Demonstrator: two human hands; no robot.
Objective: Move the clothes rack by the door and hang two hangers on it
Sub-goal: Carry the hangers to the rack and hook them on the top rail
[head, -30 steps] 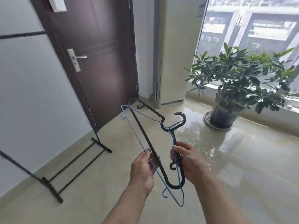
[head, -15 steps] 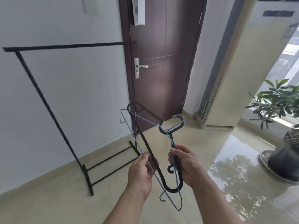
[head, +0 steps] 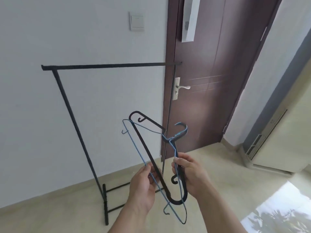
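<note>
Left hand: the left hand (head: 143, 187) pinches the thin bottom wire of the blue wire hanger (head: 134, 149), fingers closed on it.
Right hand: the right hand (head: 191, 176) is wrapped around the sloping arms of both hangers where they run together, just below the hooks, thumb on top.
Black hanger: the black plastic hanger (head: 151, 161) lies nested against the blue one, the pair held out in front of the chest, between the person and the rack.
Pointing: both hooks sit side by side at the upper right, curling toward the door; each hanger's long bottom bar runs steeply from upper left down to lower right, far from level.
Clothes rack: the black clothes rack (head: 111, 65) stands against the white wall, its right upright just at the frame of the dark brown door (head: 210, 98), its top rail bare.
Step in hand: the rack looks placed already, so this reads as the hanging step, with the two hangers being worked apart first.
Next move: one hanger needs freeing from the other, turning so its bar is level and its hook on top, then lifting over the rail.
Watch for: the small notch hooks on the arms could snag one another as they part.
</note>
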